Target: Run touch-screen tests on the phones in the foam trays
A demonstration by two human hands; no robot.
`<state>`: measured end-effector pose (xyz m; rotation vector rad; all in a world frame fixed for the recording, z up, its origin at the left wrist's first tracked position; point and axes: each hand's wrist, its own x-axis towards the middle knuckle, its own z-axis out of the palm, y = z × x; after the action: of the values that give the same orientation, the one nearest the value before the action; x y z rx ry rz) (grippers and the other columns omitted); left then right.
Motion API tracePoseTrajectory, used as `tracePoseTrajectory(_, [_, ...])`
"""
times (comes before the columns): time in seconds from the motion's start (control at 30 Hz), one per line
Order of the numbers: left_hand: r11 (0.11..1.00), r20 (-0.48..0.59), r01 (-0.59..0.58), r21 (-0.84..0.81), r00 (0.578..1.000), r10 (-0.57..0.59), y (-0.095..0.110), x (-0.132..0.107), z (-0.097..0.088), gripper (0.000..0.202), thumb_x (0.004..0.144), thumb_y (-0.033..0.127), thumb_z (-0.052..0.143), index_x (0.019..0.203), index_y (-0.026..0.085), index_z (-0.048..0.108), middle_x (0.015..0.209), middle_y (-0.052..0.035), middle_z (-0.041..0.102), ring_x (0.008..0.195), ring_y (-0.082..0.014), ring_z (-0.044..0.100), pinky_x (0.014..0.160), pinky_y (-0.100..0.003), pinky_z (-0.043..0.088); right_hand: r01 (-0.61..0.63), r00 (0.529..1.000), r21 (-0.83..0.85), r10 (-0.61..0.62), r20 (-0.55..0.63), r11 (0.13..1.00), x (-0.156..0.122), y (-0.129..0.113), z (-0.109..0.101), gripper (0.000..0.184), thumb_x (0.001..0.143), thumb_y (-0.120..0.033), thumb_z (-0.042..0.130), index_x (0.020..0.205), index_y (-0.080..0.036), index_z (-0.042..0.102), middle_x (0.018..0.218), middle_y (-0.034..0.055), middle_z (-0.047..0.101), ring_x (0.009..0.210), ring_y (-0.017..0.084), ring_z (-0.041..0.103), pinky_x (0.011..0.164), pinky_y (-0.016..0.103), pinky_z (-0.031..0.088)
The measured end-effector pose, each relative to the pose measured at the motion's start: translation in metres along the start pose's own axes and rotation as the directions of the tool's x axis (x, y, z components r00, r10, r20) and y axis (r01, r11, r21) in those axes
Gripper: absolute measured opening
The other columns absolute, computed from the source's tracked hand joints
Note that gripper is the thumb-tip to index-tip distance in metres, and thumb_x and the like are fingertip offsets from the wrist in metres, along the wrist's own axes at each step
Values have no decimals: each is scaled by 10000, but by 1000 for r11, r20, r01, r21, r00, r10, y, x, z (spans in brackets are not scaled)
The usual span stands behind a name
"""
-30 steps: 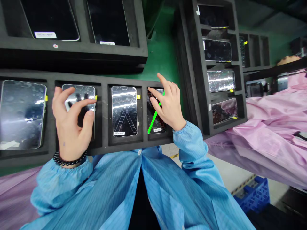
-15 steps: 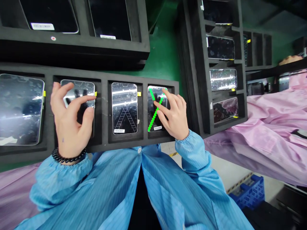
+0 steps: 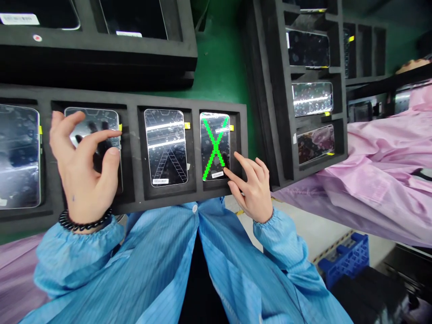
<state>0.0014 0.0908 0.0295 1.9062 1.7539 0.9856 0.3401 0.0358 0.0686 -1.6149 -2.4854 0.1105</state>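
A black foam tray (image 3: 195, 155) lies before me with several smartphones in its compartments. On the rightmost smartphone (image 3: 208, 135) the screen carries a thick green X. The index fingertip of my right hand (image 3: 251, 186) is at the lower end of one green stroke, with the fingers apart. Left of it, another smartphone (image 3: 166, 155) shows thin white ladder-like lines and has a yellow tab. My left hand (image 3: 86, 168) hovers over a dark-screened smartphone (image 3: 114, 118), fingers spread and holding nothing; whether it touches the glass I cannot tell. A larger device (image 3: 20, 155) lies at the far left.
A stacked foam tray (image 3: 135, 51) with dark-screened devices stands behind. To the right, another foam tray (image 3: 286, 175) holds several phones. The bench is green (image 3: 219, 67). Pink-sleeved people (image 3: 381, 157) are on both sides, and a blue crate (image 3: 351, 261) sits low on the right.
My right index finger has slid down and right across the screen, extending the second green stroke into a full X. The view has shifted slightly; my left hand keeps its pose.
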Motion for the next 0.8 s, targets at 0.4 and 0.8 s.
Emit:
tracePoseTrajectory(0.4, [1000,-15,4,-7,1000,-4,1,-1,0,345,913,289,572,1229,228,695,1564,-88,422,1581,-322,231,1310,-554,181,58,992,25,-55,-109,998,1,6,-16,256,970,-191,536,1039,-216,781,1390,117,668,1180,268,629,1091,500,463])
tracePoseTrajectory(0.8, [1000,-16,15,-19,1000,-16,13,-1,-2,278,971,242,550,1200,156,683,1566,-160,421,1580,-320,240,1317,-536,202,153,988,-30,-154,-11,988,142,-16,29,316,1044,-346,469,1242,-245,692,1622,111,443,1360,287,504,1196,537,320])
